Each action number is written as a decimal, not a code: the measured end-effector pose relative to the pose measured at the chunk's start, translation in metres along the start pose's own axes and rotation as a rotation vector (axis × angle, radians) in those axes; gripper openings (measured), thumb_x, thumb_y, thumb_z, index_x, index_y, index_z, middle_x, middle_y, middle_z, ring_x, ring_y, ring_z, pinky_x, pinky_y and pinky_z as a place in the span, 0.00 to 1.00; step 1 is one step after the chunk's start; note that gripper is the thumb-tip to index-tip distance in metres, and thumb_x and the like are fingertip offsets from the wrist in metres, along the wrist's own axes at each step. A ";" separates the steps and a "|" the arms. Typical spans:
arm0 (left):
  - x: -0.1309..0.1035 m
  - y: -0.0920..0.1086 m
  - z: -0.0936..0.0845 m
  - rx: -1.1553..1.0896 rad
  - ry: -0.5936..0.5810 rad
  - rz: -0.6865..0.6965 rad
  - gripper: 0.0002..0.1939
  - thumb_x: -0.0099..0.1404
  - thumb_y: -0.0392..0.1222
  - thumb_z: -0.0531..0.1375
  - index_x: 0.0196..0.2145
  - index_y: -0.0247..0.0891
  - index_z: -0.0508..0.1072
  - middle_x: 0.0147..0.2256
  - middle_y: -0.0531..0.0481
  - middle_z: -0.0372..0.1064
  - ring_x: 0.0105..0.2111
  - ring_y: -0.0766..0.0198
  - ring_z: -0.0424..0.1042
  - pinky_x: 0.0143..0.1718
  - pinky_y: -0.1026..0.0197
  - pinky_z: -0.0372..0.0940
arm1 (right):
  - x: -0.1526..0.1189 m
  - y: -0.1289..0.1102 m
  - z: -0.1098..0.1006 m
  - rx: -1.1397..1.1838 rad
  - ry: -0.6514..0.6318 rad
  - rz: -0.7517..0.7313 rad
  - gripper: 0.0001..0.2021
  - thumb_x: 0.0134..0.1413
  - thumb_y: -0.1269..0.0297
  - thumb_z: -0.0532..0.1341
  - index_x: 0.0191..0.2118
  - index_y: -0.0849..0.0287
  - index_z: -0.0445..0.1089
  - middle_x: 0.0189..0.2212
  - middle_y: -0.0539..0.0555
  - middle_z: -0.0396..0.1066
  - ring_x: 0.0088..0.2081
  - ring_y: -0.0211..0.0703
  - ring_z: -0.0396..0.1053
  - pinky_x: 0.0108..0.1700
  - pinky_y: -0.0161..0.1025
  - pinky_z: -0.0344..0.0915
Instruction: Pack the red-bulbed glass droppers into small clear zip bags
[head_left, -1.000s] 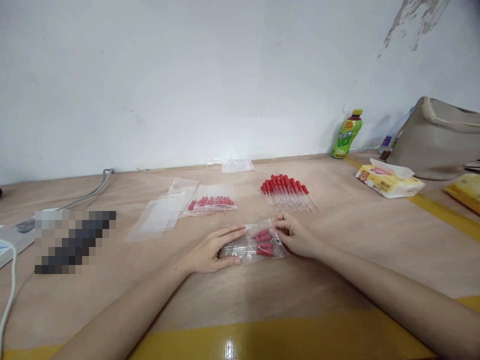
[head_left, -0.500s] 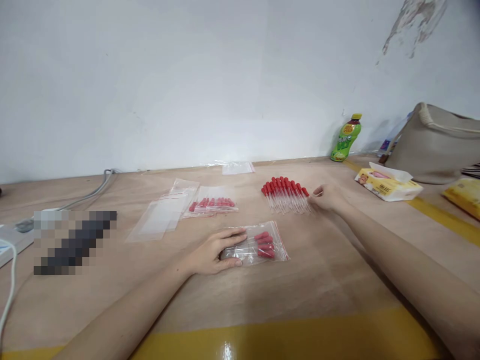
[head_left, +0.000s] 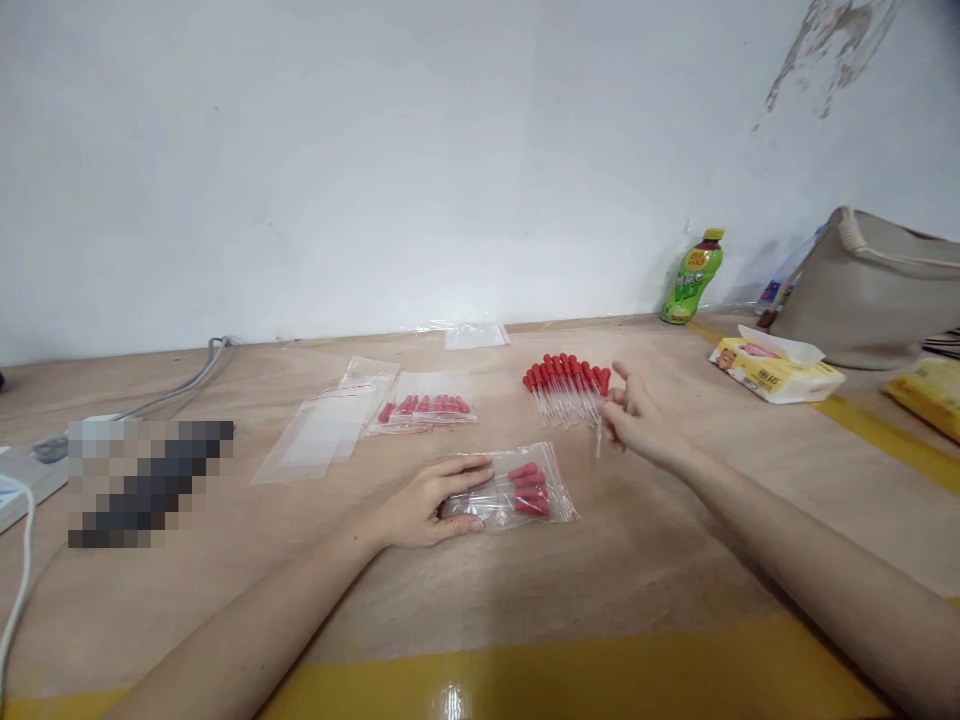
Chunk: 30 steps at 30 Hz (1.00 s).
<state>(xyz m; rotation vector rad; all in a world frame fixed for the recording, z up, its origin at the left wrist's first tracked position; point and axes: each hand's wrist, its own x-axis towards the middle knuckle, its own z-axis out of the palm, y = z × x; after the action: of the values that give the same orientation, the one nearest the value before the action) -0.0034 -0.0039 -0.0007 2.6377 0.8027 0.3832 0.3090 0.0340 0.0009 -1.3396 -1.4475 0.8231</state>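
My left hand point(head_left: 435, 500) lies with its fingers spread on the near end of a clear zip bag point(head_left: 559, 480). Inside that bag are several droppers with red bulbs point(head_left: 531, 490), the bulbs toward the bag's red-lined opening at the right. My right hand point(head_left: 630, 415) pinches a single dropper point(head_left: 598, 440), its clear tube pointing down and its bulb hidden by the fingers. Just left of this hand, a fanned row of droppers point(head_left: 566, 385) rests on the table, red bulbs away from me.
Filled zip bags point(head_left: 427, 405) and flat bags without droppers point(head_left: 315, 430) lie to the left; another bag point(head_left: 476, 337) is by the wall. On the right stand a green bottle point(head_left: 691, 280), a tissue pack point(head_left: 776, 370) and a grey handbag point(head_left: 855, 285). Cables point(head_left: 172, 385) run at the left.
My right hand has lifted a dropper from the right end of the row and moved slightly toward me, the tube now hanging down. The left hand and bag have not moved.
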 end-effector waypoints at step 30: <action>0.001 0.000 0.000 0.015 0.005 0.008 0.31 0.61 0.50 0.56 0.59 0.44 0.50 0.59 0.45 0.50 0.57 0.55 0.53 0.56 0.50 0.52 | -0.024 0.005 0.030 0.346 -0.588 0.224 0.16 0.33 0.60 0.68 0.32 0.62 0.71 0.25 0.49 0.72 0.25 0.32 0.67 0.29 0.32 0.65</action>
<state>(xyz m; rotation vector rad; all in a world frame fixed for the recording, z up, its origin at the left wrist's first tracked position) -0.0025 -0.0036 -0.0009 2.6554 0.8005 0.3879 0.2808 0.0153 -0.0174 -1.0454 -1.5052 1.6357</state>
